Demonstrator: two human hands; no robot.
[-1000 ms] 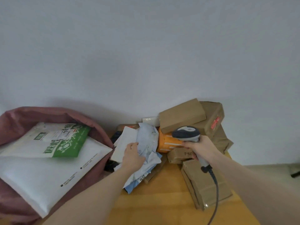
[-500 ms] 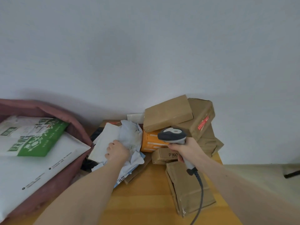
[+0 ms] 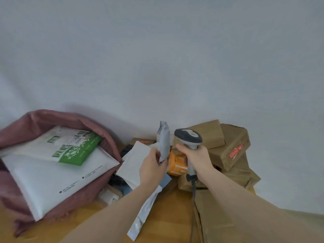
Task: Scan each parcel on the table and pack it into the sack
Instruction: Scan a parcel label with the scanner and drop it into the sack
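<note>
So far two mailers sit in my sack (image 3: 108,148); my left hand (image 3: 151,170) grips a grey polybag (image 3: 164,143), right hand (image 3: 197,159) clasps the scanner (image 3: 188,136), and many cardboard boxes (image 3: 228,151) remain on the worktop (image 3: 171,213).

Pink sack (image 3: 105,142), green/white mailer (image 3: 73,148), grey bag (image 3: 164,141), orange box (image 3: 176,165), brown cartons (image 3: 231,151).

A single wide-angle view looked from the person's head forward and slightly down. A plain pale wall (image 3: 157,58) filled the upper half; the wooden tabletop (image 3: 168,213) lay close along the bottom edge, both forearms reaching in from the lower frame.
</note>
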